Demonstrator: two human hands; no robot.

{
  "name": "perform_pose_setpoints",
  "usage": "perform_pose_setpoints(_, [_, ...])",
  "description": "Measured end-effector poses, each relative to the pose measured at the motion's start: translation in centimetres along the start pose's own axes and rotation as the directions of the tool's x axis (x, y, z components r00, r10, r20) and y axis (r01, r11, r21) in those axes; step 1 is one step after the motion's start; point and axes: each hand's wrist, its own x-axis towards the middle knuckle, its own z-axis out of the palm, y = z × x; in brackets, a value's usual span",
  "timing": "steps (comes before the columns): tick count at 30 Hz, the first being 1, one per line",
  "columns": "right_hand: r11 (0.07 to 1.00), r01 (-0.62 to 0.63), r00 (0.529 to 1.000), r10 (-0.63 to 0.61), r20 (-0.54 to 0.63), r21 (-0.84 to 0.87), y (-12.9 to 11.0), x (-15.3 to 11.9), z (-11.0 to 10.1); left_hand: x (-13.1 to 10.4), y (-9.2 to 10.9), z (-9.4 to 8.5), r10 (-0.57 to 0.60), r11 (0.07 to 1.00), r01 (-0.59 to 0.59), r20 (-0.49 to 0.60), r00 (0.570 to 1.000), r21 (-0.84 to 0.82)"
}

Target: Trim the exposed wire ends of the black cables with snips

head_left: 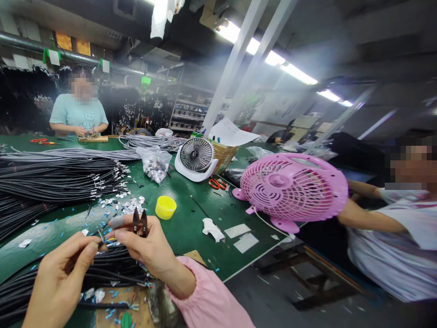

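Observation:
My left hand point(63, 273) pinches the stripped end of a black cable point(102, 245) between thumb and fingertips. My right hand point(152, 243) holds a pair of dark thread snips point(139, 223), blades pointing up and apart. Its thumb and index finger, the latter with a grey wrap point(117, 222), meet at the cable's wire end. Beneath both hands runs a bundle of black cables point(112, 269). On a wooden board point(139, 298) lies another cable end point(109, 306) with coloured wires fanned out, beside a green knob point(126, 320). Foil scraps point(133, 205) and blue bits litter the table.
Black cables point(51, 180) are heaped at left on the green table point(191, 228). A yellow tub point(165, 207), white fan point(196, 157), orange-handled scissors point(217, 183) and large pink fan point(290, 189) stand or lie ahead and right. One person sits across, another at right.

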Motion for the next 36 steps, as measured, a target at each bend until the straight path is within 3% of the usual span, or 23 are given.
perform_pose_setpoints(3, [0.989, -0.101, 0.995, 0.101, 0.002, 0.106, -0.5, 0.1, 0.2, -0.2, -0.6, -0.3, 0.014, 1.000, -0.015, 0.039, 0.999, 0.017])
perform_pose_setpoints(7, [0.994, -0.112, 0.994, 0.112, -0.019, 0.015, -1.3, 0.0, 0.5, 0.1, -0.2, -0.4, 0.012, 0.999, -0.015, 0.075, 0.997, 0.040])
perform_pose_setpoints(10, [0.988, -0.010, 1.000, 0.008, -0.012, -0.154, -1.0, -0.3, 0.5, 0.3, 0.2, -0.3, 0.010, 0.999, -0.014, 0.113, 0.994, 0.030])
perform_pose_setpoints(12, [0.943, 0.135, 0.989, -0.146, -0.012, -0.305, -0.4, -0.5, 0.4, 0.3, 0.2, -0.2, -0.008, 1.000, 0.007, 0.141, 0.990, 0.013])
perform_pose_setpoints(14, [0.848, 0.275, 0.947, -0.321, -0.027, -0.453, 0.4, -0.6, 0.2, 0.3, 0.1, -0.2, -0.063, 0.998, 0.067, 0.167, 0.984, -0.016])
perform_pose_setpoints(16, [0.790, 0.333, 0.905, -0.421, -0.059, -0.515, 0.9, -0.6, 0.1, 0.2, 0.2, -0.2, -0.124, 0.989, 0.138, 0.196, 0.973, -0.058])
perform_pose_setpoints(22, [0.912, 0.188, 0.962, -0.245, -0.117, -0.366, 0.5, -0.8, 0.3, 0.1, 0.3, -0.2, -0.239, 0.956, 0.261, 0.157, 0.958, -0.135])
perform_pose_setpoints(27, [0.779, 0.391, 0.893, -0.449, -0.002, -0.491, 0.8, -1.3, 0.2, 0.1, 0.2, -0.4, -0.178, 0.970, 0.213, 0.244, 0.953, -0.122])
perform_pose_setpoints(30, [0.709, 0.445, 0.872, -0.483, 0.083, -0.547, 1.1, -1.4, 0.2, -0.2, -0.1, -0.3, -0.215, 0.962, 0.248, 0.246, 0.945, -0.114])
perform_pose_setpoints(33, [0.646, 0.455, 0.856, -0.507, 0.101, -0.613, 1.1, -1.6, 0.4, -0.6, -0.9, 0.0, -0.267, 0.948, 0.296, 0.213, 0.940, -0.118])
perform_pose_setpoints(36, [0.619, 0.393, 0.872, -0.485, 0.062, -0.680, 0.9, -1.7, 0.7, -0.7, -1.6, 0.1, -0.190, 0.969, 0.224, 0.266, 0.945, -0.105])
